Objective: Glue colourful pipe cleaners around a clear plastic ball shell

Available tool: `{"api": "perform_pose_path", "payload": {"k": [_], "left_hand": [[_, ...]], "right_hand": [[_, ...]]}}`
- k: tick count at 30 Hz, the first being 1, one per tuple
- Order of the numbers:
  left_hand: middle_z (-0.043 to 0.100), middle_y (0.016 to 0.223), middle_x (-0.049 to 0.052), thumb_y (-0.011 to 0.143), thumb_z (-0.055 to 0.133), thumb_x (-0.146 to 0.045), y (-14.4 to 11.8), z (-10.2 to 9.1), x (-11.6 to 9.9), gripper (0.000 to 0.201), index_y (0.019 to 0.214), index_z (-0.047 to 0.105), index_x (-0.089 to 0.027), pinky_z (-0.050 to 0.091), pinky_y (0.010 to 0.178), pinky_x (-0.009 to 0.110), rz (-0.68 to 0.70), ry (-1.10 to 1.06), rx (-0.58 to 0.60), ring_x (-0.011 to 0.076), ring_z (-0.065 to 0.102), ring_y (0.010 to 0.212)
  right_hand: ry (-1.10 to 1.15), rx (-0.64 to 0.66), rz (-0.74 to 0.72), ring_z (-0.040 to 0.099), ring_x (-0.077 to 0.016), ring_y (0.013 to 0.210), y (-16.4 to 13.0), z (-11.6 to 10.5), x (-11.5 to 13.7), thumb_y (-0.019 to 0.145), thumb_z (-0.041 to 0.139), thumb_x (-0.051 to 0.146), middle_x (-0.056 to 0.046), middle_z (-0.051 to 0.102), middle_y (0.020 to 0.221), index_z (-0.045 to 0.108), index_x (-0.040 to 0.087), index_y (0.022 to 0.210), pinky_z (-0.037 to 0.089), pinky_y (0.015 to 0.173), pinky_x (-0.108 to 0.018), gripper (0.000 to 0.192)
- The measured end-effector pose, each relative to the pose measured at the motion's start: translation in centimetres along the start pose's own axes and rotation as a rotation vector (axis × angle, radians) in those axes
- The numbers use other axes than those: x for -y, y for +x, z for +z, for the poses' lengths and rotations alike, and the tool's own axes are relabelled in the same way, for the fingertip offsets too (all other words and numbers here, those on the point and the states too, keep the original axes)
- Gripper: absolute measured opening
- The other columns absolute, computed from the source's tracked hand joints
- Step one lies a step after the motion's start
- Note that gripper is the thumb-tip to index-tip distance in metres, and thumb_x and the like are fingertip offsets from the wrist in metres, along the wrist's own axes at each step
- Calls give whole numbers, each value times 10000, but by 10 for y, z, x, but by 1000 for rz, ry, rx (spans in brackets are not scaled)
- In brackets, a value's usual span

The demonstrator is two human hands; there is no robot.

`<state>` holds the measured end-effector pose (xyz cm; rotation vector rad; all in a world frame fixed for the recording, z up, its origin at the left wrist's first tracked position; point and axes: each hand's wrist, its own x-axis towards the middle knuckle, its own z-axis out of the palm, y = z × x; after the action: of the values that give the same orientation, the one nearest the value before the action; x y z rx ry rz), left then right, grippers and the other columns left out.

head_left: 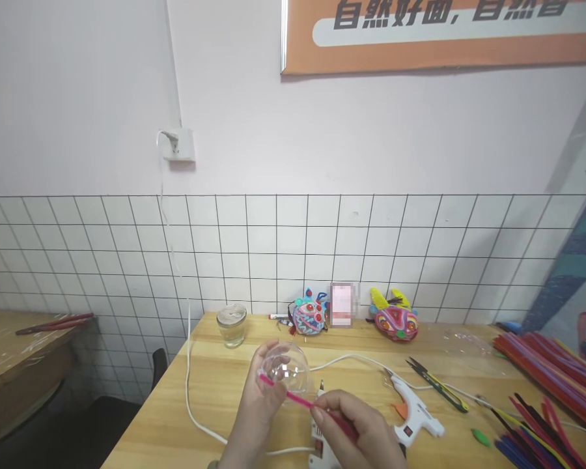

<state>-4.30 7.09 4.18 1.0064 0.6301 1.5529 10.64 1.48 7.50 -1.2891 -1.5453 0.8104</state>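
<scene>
The left hand [256, 407] cups a clear plastic half-sphere [287, 370], its fingers curled around the near left rim so the dome sits above and to the right of the palm. The right hand [359, 433] pinches a pink pipe cleaner [288, 394] between thumb and forefinger; the stem runs up and to the left from that pinch and its far end touches the lower edge of the dome, just beside the left fingertips.

Directly below the two hands, a white glue gun [322, 446] lies on the wooden table [215, 391]. A second white glue gun [415, 413] rests just right of the right hand, with its white cord [351, 358] passing behind the dome. Beyond that gun lie black-handled snips [437, 384], and farther right a pile of coloured pipe cleaners [551, 371]. Behind the dome, well apart from it, a glass jar [232, 324] stands to the left and two bright patterned figures [310, 316] [395, 319] sit against the tiled wall [322, 247].
</scene>
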Motion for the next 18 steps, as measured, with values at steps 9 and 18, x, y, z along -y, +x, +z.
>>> {"api": "perform_pose_path", "payload": {"k": [9,18], "left_hand": [[631,1096,78,637,754,-474,-10,18,-15,560,1127,573,-271,426,896,373,-148,-173,-4,255,572,1014],[628,1130,105,644,742,-494,-18,29,-18,598,1155,571,-236,445,875,394,-167,-233,-9,263,584,998]], "right_hand": [[15,-109,-46,553,-167,587,5,-1,-12,800,550,560,-22,596,605,623,188,638,425,565,-234,413],[162,-102,74,473,-131,477,5,-4,-7,751,605,511,32,507,497,562,196,593,364,478,-234,355]]}}
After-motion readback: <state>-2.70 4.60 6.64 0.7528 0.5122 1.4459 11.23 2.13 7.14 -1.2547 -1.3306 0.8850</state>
